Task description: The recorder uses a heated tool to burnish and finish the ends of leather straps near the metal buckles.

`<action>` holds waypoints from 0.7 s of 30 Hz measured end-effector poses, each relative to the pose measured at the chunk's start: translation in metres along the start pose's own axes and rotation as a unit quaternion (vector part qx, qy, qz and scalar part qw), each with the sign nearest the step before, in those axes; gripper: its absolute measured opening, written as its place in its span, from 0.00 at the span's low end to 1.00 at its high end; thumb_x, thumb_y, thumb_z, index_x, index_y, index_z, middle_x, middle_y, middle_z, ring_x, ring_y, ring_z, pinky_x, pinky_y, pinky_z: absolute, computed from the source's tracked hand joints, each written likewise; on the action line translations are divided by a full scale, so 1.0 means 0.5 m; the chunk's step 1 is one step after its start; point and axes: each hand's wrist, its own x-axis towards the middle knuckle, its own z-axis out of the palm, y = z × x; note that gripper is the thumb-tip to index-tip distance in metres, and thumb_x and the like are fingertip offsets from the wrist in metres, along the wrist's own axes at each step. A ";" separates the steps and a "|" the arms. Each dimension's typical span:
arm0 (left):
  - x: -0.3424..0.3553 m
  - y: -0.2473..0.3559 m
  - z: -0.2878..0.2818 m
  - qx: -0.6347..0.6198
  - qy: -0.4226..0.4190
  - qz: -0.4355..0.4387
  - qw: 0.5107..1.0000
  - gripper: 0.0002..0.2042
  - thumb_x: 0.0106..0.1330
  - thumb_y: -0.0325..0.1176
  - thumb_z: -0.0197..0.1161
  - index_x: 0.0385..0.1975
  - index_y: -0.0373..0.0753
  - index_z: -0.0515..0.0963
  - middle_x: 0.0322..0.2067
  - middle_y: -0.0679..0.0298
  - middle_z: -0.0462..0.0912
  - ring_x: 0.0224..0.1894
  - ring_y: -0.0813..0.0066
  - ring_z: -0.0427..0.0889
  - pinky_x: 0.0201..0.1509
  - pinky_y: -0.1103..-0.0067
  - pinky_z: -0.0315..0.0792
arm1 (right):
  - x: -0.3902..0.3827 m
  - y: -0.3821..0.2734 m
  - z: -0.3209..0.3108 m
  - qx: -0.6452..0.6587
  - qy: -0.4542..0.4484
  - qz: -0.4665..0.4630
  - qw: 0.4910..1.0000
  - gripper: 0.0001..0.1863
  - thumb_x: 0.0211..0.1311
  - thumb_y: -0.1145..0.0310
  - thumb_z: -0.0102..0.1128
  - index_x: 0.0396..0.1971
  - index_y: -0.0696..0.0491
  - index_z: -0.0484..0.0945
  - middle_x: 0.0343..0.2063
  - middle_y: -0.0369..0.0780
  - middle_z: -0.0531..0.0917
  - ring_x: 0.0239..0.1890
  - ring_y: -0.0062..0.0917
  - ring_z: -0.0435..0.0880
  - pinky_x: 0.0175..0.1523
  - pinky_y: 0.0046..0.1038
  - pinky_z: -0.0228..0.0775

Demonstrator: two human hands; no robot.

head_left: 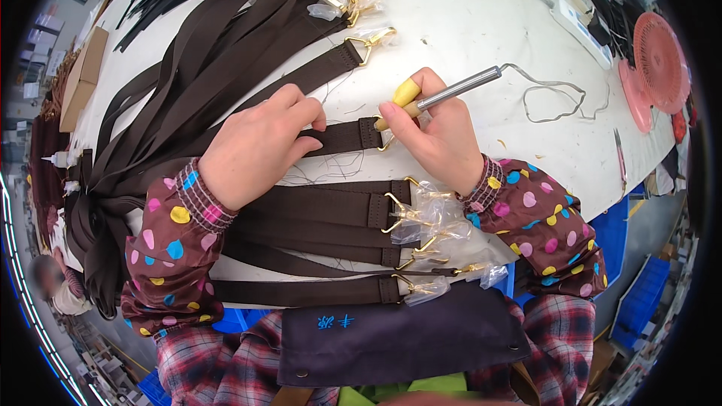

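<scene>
My left hand (259, 143) rests on a dark brown webbing strap (338, 137), fingers curled over it near the middle of the picture. My right hand (440, 139) grips a metal pen-like tool with a wooden grip and a cord (459, 86), a yellow cover on one finger. The tool's tip is at the strap's stitched end, beside a gold metal ring (385, 143). Loose threads lie below the strap. More straps (316, 214) with gold clasps in plastic wrap lie nearer me, and another bundle (203, 45) fans out at the upper left.
A power strip (583, 30), a pink fan (656, 60) and thin scissors or tweezers (621, 162) are on the white table's right (466, 15). A cardboard box (86, 75) stands at the left edge. Blue bins (643, 301) are on the floor. Another person (71, 297) is at far left.
</scene>
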 end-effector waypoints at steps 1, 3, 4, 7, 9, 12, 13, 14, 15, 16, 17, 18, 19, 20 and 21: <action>0.005 0.004 -0.001 0.033 0.001 0.011 0.999 0.07 0.58 0.26 0.62 0.35 0.40 0.73 0.32 0.63 0.72 0.30 0.71 0.78 0.34 0.77 0.71 | -0.001 0.002 -0.001 0.014 -0.008 0.001 1.000 0.13 0.60 0.66 0.60 0.29 0.56 0.65 0.18 0.38 0.79 0.18 0.17 0.76 0.24 0.21 0.65; 0.026 0.004 0.010 0.010 -0.010 0.016 1.000 0.09 0.57 0.26 0.63 0.36 0.39 0.73 0.33 0.62 0.72 0.30 0.71 0.77 0.34 0.77 0.71 | -0.002 0.004 -0.001 0.028 -0.017 0.001 0.999 0.12 0.60 0.67 0.60 0.29 0.56 0.65 0.18 0.37 0.79 0.18 0.16 0.75 0.23 0.21 0.64; 0.036 0.000 0.017 -0.056 -0.025 0.041 0.997 0.10 0.56 0.25 0.64 0.37 0.39 0.74 0.33 0.62 0.72 0.30 0.71 0.77 0.34 0.77 0.71 | -0.002 0.006 0.001 0.036 -0.024 0.000 0.999 0.12 0.60 0.67 0.60 0.28 0.56 0.65 0.18 0.37 0.79 0.18 0.16 0.74 0.23 0.20 0.64; 0.061 -0.019 0.045 -0.151 -0.055 0.081 0.984 0.12 0.55 0.24 0.66 0.38 0.38 0.74 0.34 0.62 0.72 0.32 0.72 0.74 0.35 0.78 0.71 | -0.004 0.014 0.001 0.036 -0.034 0.002 0.999 0.13 0.60 0.67 0.60 0.28 0.56 0.65 0.18 0.37 0.79 0.18 0.15 0.74 0.23 0.20 0.64; 0.075 -0.034 0.060 -0.177 -0.066 0.120 0.975 0.10 0.56 0.24 0.66 0.37 0.37 0.75 0.33 0.62 0.71 0.34 0.72 0.74 0.36 0.78 0.71 | -0.006 0.017 0.000 0.030 -0.038 0.004 0.999 0.13 0.60 0.67 0.60 0.27 0.56 0.65 0.18 0.37 0.78 0.18 0.15 0.74 0.23 0.20 0.64; 0.088 -0.035 0.055 -0.188 -0.104 0.113 0.970 0.09 0.57 0.24 0.65 0.36 0.36 0.75 0.34 0.62 0.70 0.35 0.72 0.74 0.38 0.78 0.72 | -0.006 0.015 0.002 0.046 -0.041 0.022 0.998 0.13 0.60 0.66 0.60 0.27 0.56 0.66 0.18 0.37 0.78 0.18 0.16 0.74 0.23 0.20 0.64; 0.092 -0.038 0.055 -0.189 -0.104 0.111 0.970 0.09 0.57 0.24 0.65 0.36 0.36 0.75 0.34 0.62 0.70 0.35 0.72 0.74 0.38 0.78 0.72 | -0.006 0.014 0.002 0.046 -0.041 0.021 0.998 0.13 0.59 0.66 0.60 0.26 0.56 0.66 0.17 0.37 0.77 0.18 0.16 0.74 0.23 0.20 0.64; 0.095 -0.040 0.055 -0.177 -0.100 0.128 0.971 0.07 0.57 0.27 0.65 0.34 0.38 0.75 0.33 0.61 0.71 0.35 0.68 0.75 0.38 0.75 0.71 | -0.006 0.014 0.003 0.045 -0.042 0.020 0.998 0.13 0.59 0.66 0.60 0.26 0.56 0.66 0.17 0.37 0.77 0.18 0.16 0.73 0.23 0.20 0.63; 0.099 -0.042 0.055 -0.164 -0.097 0.146 0.971 0.06 0.58 0.30 0.64 0.32 0.40 0.75 0.32 0.60 0.71 0.34 0.64 0.76 0.38 0.73 0.70 | -0.006 0.015 0.004 0.045 -0.042 0.021 0.998 0.13 0.59 0.66 0.60 0.26 0.56 0.66 0.17 0.37 0.77 0.18 0.16 0.73 0.23 0.20 0.63; 0.101 -0.041 0.054 -0.165 -0.096 0.146 0.971 0.06 0.58 0.30 0.64 0.32 0.40 0.75 0.32 0.60 0.71 0.34 0.64 0.76 0.38 0.73 0.70 | -0.006 0.016 0.004 0.047 -0.041 0.019 0.998 0.13 0.59 0.66 0.61 0.27 0.56 0.66 0.17 0.37 0.77 0.18 0.16 0.73 0.23 0.20 0.63; 0.101 -0.041 0.053 -0.175 -0.109 0.131 0.970 0.06 0.58 0.30 0.64 0.32 0.40 0.75 0.32 0.60 0.71 0.34 0.64 0.75 0.38 0.73 0.70 | -0.006 0.017 0.005 0.049 -0.040 0.017 0.998 0.13 0.59 0.66 0.61 0.27 0.56 0.66 0.17 0.37 0.77 0.18 0.16 0.73 0.23 0.20 0.63; 0.104 -0.040 0.053 -0.184 -0.122 0.117 0.968 0.05 0.59 0.30 0.64 0.32 0.40 0.75 0.32 0.60 0.71 0.35 0.64 0.75 0.39 0.73 0.70 | -0.005 0.017 0.004 0.048 -0.039 0.017 0.998 0.13 0.59 0.66 0.61 0.27 0.56 0.66 0.17 0.37 0.77 0.18 0.16 0.73 0.23 0.20 0.63; 0.104 -0.039 0.053 -0.184 -0.122 0.118 0.968 0.05 0.59 0.30 0.64 0.32 0.40 0.75 0.32 0.60 0.71 0.35 0.64 0.75 0.39 0.73 0.70 | -0.005 0.017 0.003 0.041 -0.042 0.016 0.998 0.13 0.59 0.66 0.61 0.27 0.56 0.66 0.17 0.37 0.76 0.18 0.16 0.73 0.23 0.21 0.63; 0.104 -0.038 0.055 -0.192 -0.117 0.112 0.968 0.05 0.59 0.30 0.63 0.32 0.40 0.75 0.32 0.60 0.71 0.35 0.63 0.75 0.39 0.73 0.70 | -0.005 0.017 0.002 0.034 -0.044 0.016 0.998 0.13 0.59 0.66 0.62 0.27 0.56 0.66 0.16 0.37 0.76 0.18 0.16 0.73 0.23 0.21 0.63; 0.102 -0.037 0.055 -0.200 -0.112 0.103 0.968 0.05 0.60 0.31 0.63 0.32 0.40 0.74 0.32 0.60 0.71 0.35 0.63 0.75 0.39 0.73 0.70 | -0.004 0.018 0.002 0.035 -0.044 0.016 0.998 0.13 0.59 0.66 0.62 0.27 0.56 0.66 0.16 0.37 0.76 0.18 0.16 0.73 0.23 0.21 0.63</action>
